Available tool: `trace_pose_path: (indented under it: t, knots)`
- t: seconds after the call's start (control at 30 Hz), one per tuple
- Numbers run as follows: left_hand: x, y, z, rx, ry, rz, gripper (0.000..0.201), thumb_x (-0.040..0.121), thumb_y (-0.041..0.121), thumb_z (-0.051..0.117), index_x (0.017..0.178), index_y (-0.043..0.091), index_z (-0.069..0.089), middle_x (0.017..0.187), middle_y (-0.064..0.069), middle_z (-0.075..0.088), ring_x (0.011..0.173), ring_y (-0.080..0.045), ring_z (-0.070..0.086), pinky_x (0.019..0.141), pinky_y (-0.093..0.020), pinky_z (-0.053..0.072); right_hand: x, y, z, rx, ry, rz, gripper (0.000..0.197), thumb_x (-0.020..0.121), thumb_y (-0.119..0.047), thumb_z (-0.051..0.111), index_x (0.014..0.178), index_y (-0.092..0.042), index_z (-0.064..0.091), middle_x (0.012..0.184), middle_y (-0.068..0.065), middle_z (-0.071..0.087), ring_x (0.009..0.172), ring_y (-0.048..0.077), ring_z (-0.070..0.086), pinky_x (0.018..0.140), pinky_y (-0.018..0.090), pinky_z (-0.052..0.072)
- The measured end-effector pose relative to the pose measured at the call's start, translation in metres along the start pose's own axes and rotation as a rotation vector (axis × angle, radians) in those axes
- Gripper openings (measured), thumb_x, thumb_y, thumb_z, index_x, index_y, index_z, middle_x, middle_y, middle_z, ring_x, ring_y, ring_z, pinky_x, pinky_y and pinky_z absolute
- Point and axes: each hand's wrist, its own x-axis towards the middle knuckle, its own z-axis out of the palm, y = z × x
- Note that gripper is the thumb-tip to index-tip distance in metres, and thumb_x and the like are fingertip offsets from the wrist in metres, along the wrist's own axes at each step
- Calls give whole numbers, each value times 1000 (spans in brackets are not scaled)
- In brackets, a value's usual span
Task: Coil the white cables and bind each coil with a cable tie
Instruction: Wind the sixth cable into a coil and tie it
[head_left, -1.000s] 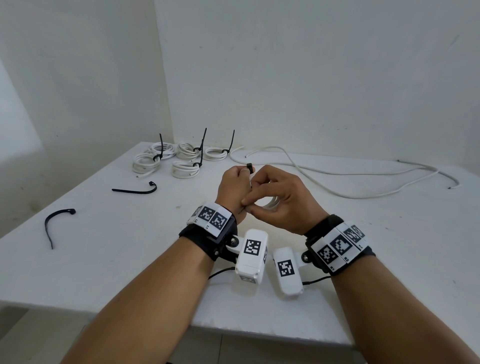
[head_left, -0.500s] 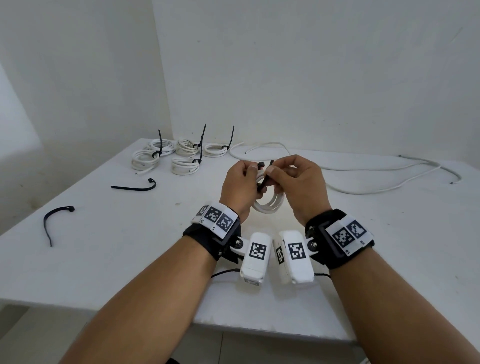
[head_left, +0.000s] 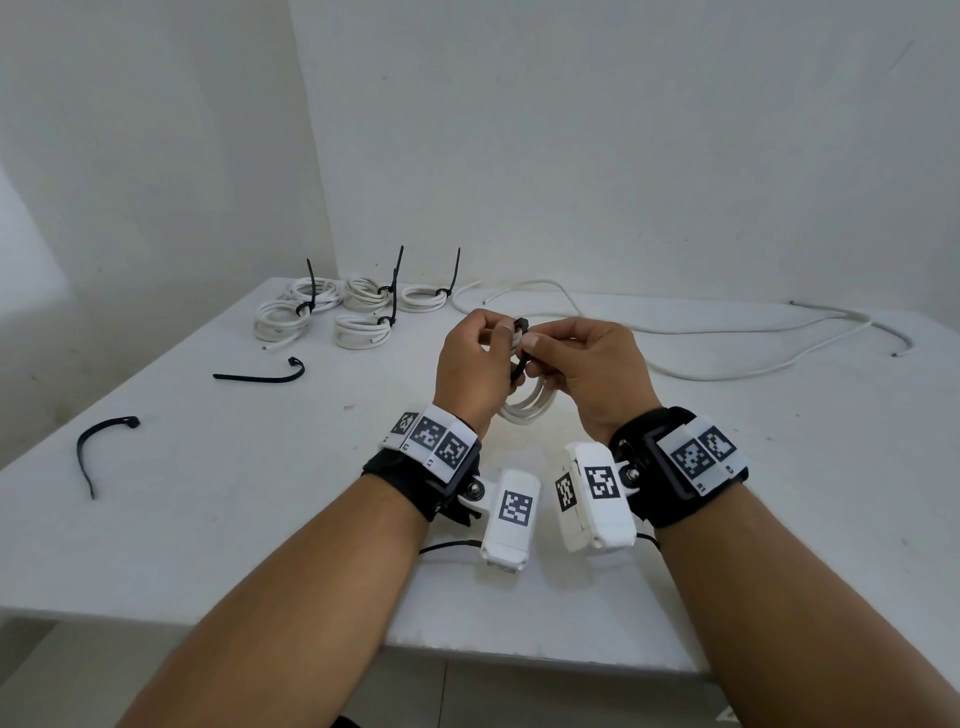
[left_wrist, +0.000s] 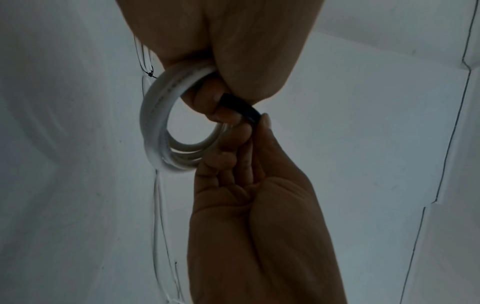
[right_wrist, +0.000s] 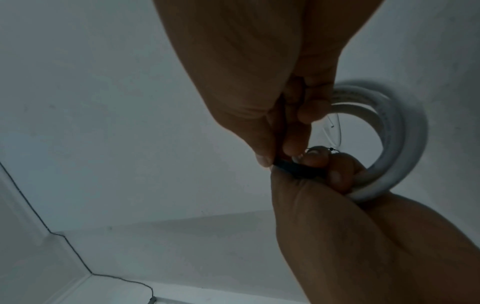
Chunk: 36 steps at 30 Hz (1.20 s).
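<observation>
White cable coil (head_left: 527, 408) hangs between both hands; left fingers (head_left: 498, 332) grip it, right fingers (head_left: 545, 340) pinch the black cable tie (head_left: 521, 326).

five tied coils (head_left: 363, 330) (one more in hand), two loose cable ties (head_left: 260, 375), two uncoiled cables (head_left: 727, 332)

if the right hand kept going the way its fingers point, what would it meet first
Almost at once the left hand: the right hand points leftward at it, both gripping the black cable tie on the white coil. Depth is unclear.
</observation>
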Motion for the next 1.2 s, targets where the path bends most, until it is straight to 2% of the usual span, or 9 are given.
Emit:
trace_pose_path:
  t: [0.23, 0.37, 0.5, 0.6, 0.67, 0.8, 0.9, 1.03, 1.2]
  knots:
    - [1, 0, -2, -17, -4, 15, 18, 99, 16, 50, 85, 14, 62, 76, -6, 59, 46, -15, 49, 43, -21, 40, 1, 2, 0, -20, 1, -7, 2, 84, -4, 74, 85, -2, 75, 68, 13, 69, 57, 14, 61, 56, 24, 46]
    - [0, 2, -3, 6, -33, 35, 18, 98, 16, 50, 85, 14, 62, 80, -7, 60, 47, -16, 50, 45, -23, 42, 1, 2, -1, 4, 18, -7, 5, 83, -4, 75, 86, -1, 75, 73, 16, 70, 57, 14, 60, 56, 24, 46]
    - [0, 6, -6, 146, -75, 135, 14, 96, 19, 52, 89, 16, 64, 83, -1, 65, 47, -20, 57, 52, -29, 46, 1, 0, -3, 145, 39, 52, 5, 84, -2, 73, 88, 1, 72, 79, 17, 69, 59, 15, 59, 55, 22, 48]
    - [0, 8, -9, 221, -134, 193, 8, 95, 21, 57, 92, 19, 64, 84, 2, 65, 46, -19, 58, 51, -26, 43, 4, -2, -8, 253, 0, 136, 9, 87, -1, 68, 94, 6, 69, 80, 16, 66, 58, 15, 56, 55, 20, 48]
    - [-1, 10, -11, 267, -157, 246, 8, 95, 18, 59, 91, 20, 66, 84, 4, 64, 48, -16, 57, 50, -21, 42, 6, -3, -11, 299, -15, 184, 3, 88, -2, 67, 88, 1, 68, 76, 15, 65, 57, 14, 57, 55, 20, 49]
    - [-2, 10, -13, 289, -207, 284, 9, 96, 16, 58, 94, 18, 67, 84, 5, 63, 47, -13, 54, 49, -18, 41, 7, -2, -16, 261, 17, 155, 17, 87, -5, 72, 81, -9, 56, 69, 11, 65, 56, 16, 58, 53, 23, 50]
    - [-2, 9, -14, 270, -210, 255, 9, 97, 17, 58, 93, 16, 66, 78, 8, 60, 45, -15, 53, 49, -19, 41, 6, -1, -14, -23, 12, 72, 13, 89, -20, 72, 87, -9, 66, 66, 1, 62, 53, 14, 51, 48, 24, 40]
    - [-1, 9, -15, 247, -245, 218, 9, 96, 20, 58, 92, 16, 66, 78, 10, 60, 46, -17, 53, 50, -22, 41, 6, -7, -19, -33, -14, 122, 20, 94, -24, 65, 101, -7, 73, 56, -13, 54, 49, 11, 36, 40, 18, 28]
    - [-4, 7, -12, 288, -330, 203, 10, 96, 20, 58, 92, 16, 66, 79, 9, 59, 46, -17, 52, 50, -22, 39, 6, -11, -26, 2, -22, 192, 10, 94, -16, 65, 87, -10, 64, 53, -4, 39, 43, 11, 27, 41, 21, 22]
